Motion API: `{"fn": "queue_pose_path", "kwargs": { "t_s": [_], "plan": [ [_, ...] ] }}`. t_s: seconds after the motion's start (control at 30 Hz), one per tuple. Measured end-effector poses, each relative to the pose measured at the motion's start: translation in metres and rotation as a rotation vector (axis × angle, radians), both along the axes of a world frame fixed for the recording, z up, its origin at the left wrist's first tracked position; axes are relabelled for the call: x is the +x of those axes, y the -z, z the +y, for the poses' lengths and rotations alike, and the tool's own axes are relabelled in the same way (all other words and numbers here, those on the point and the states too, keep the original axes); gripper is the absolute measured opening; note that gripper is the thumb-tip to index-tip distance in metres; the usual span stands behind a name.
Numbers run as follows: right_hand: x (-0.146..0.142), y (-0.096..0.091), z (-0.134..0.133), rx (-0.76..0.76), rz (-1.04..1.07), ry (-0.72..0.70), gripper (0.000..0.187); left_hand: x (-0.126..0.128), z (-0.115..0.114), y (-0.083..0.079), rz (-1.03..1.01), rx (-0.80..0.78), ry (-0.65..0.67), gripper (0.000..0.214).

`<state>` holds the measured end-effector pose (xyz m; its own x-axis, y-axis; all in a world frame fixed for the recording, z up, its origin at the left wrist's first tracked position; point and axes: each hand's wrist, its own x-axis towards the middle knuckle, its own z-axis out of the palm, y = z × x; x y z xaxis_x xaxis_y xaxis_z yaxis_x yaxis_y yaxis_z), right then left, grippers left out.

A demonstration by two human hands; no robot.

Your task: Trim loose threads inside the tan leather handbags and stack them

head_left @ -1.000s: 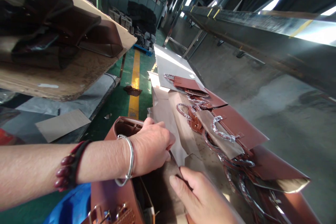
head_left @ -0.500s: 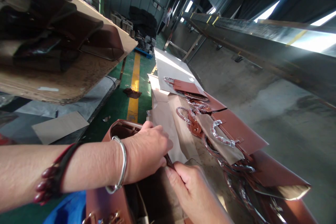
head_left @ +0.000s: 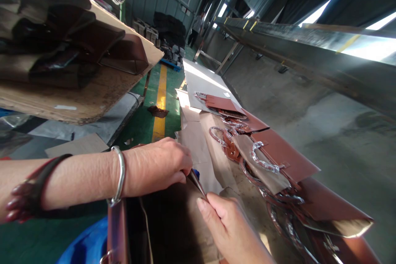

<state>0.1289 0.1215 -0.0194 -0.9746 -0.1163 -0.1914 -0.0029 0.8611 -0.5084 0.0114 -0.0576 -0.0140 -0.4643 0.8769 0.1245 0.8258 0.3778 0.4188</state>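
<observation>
A brown leather handbag (head_left: 119, 231) stands open at the bottom centre, with brown paper (head_left: 179, 218) in its mouth. My left hand (head_left: 157, 165), with a silver bangle on the wrist, is closed in a pinch on the top edge of that paper at the bag's rim. My right hand (head_left: 229, 227) comes up from the bottom, its fingers closed on the same paper just to the right of the left hand. Its fingertips are partly hidden.
A row of flat brown bags (head_left: 278, 156) with plastic-wrapped handles lies on paper sheets (head_left: 198, 148) along the bench at right. Dark bags are stacked on a cardboard-covered shelf (head_left: 93, 86) at upper left. A green floor with a yellow line (head_left: 160, 107) runs between. A fan hangs at the top.
My left hand has shifted left and lower over the bag's mouth, still pinching the paper. The bag's rim is now mostly hidden beneath my arm. My right hand keeps its hold beside it.
</observation>
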Motion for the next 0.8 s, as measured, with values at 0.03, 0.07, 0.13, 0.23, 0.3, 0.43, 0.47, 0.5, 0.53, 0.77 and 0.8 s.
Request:
{"fn": "queue_pose_path", "kwargs": {
  "t_s": [0.03, 0.07, 0.13, 0.23, 0.3, 0.43, 0.47, 0.5, 0.53, 0.77, 0.8],
  "plan": [
    [0.000, 0.000, 0.000, -0.006, -0.005, -0.001, 0.041, 0.000, 0.000, -0.001, -0.024, -0.005, -0.012, 0.011],
    [0.000, 0.001, 0.000, -0.012, -0.013, 0.001, 0.041, 0.000, 0.001, -0.002, -0.038, -0.014, -0.028, 0.010],
    [0.001, 0.001, 0.000, -0.031, -0.032, -0.003, 0.041, 0.000, 0.002, -0.005, -0.044, -0.046, -0.063, 0.008],
    [0.002, 0.001, 0.001, -0.069, -0.063, -0.006, 0.043, 0.001, 0.005, -0.010, -0.054, -0.117, -0.097, 0.006],
    [0.003, 0.001, 0.002, -0.088, -0.075, -0.009, 0.043, 0.002, 0.006, -0.012, -0.060, -0.158, -0.125, 0.007],
    [0.003, 0.002, 0.004, -0.100, -0.084, -0.001, 0.043, 0.000, 0.010, -0.014, -0.055, -0.212, -0.156, 0.010],
    [0.003, 0.002, 0.004, -0.107, -0.090, 0.001, 0.043, 0.000, 0.011, -0.014, -0.054, -0.218, -0.157, 0.011],
    [0.003, 0.002, 0.004, -0.115, -0.093, 0.006, 0.043, 0.000, 0.012, -0.014, -0.055, -0.220, -0.160, 0.011],
    [0.003, 0.002, 0.004, -0.124, -0.094, 0.011, 0.044, -0.001, 0.013, -0.014, -0.058, -0.218, -0.161, 0.012],
    [0.002, 0.000, 0.006, -0.152, -0.138, 0.024, 0.043, -0.001, 0.017, -0.017, -0.076, -0.216, -0.169, 0.012],
    [0.002, 0.000, 0.006, -0.153, -0.146, 0.024, 0.043, -0.001, 0.018, -0.017, -0.082, -0.215, -0.167, 0.012]
  ]
}}
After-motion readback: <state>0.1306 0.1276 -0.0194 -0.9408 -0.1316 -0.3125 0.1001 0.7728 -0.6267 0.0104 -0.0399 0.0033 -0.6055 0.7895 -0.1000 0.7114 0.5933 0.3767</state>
